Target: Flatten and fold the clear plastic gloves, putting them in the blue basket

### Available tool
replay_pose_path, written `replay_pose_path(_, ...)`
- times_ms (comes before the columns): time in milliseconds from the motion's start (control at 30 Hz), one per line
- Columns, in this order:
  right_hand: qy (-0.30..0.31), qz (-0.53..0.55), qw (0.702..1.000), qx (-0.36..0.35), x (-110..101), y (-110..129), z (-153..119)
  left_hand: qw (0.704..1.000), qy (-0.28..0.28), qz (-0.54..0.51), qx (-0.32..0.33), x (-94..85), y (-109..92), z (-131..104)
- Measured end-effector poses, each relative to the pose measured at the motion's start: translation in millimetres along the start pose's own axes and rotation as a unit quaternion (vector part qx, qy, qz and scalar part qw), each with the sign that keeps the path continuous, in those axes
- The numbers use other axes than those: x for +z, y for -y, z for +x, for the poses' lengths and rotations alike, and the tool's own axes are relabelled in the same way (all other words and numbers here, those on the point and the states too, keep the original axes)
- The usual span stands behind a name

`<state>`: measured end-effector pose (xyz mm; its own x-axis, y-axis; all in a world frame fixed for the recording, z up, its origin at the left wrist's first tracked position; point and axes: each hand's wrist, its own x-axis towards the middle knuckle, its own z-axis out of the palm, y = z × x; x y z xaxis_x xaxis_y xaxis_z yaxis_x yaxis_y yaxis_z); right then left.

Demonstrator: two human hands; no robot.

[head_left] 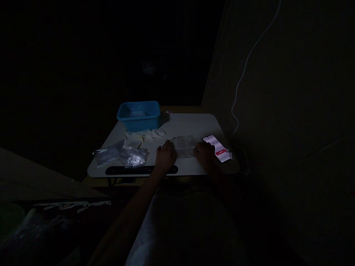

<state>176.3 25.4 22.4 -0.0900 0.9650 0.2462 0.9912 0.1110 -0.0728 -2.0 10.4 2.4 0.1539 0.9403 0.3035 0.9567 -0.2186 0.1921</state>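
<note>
A flat, roughly rectangular sheet or bag of clear, colourless plastic (pixel 185 145) lies on a small white table with rounded corners (pixel 191 122), in a very dark room. The plastic is thin and see-through, with faint creases, a dull shine and the white surface showing through it; whether it has an opening is too dim to tell. It sits near the middle of the table, between a person's two bare hands.

The left hand (pixel 165 156) is at its left edge, fingers curled; the right hand (pixel 204 154) is at its right edge, fingers bent over it. Whether either hand pinches the plastic, I cannot tell.

White tabletop shows beyond the plastic as far as the table's back edge, and a narrower strip shows on the near side. To the right, a lit smartphone with a pale screen and a red button (pixel 219 147) lies just beside the right hand, near the table's right edge. To the left are shiny, crinkled clear plastic packets (pixel 134 157), with crumpled off-white pieces (pixel 149 135) behind them. A blue rectangular plastic basin (pixel 142 125) stands at the far left corner. A long black slot (pixel 124 170) runs along the near edge, partly under the left wrist.
</note>
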Motion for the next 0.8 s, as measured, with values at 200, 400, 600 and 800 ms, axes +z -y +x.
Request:
replay_pose_path(200, -0.009, 0.028, 0.999, -0.029, 5.1, 2.3, -4.3, 0.997, -0.060, -0.053, -0.009, 4.4, 5.2, 1.1)
replay_pose_path(400, -0.019, 0.066, 0.997, -0.046, 7.6, 0.2, -1.5, 0.986, -0.096, -0.059, -0.124, 2.3, 7.7, 0.9)
replay_pose_path(600, -0.048, 0.103, 0.987, -0.115, 8.2, 3.0, -0.6, 0.986, -0.092, -0.042, -0.129, 0.5, 3.2, 0.5)
replay_pose_path(800, -0.001, 0.079, 0.952, -0.295, 20.0, 23.1, -5.1, 0.990, -0.074, -0.007, -0.116, 0.7, 2.9, -0.2)
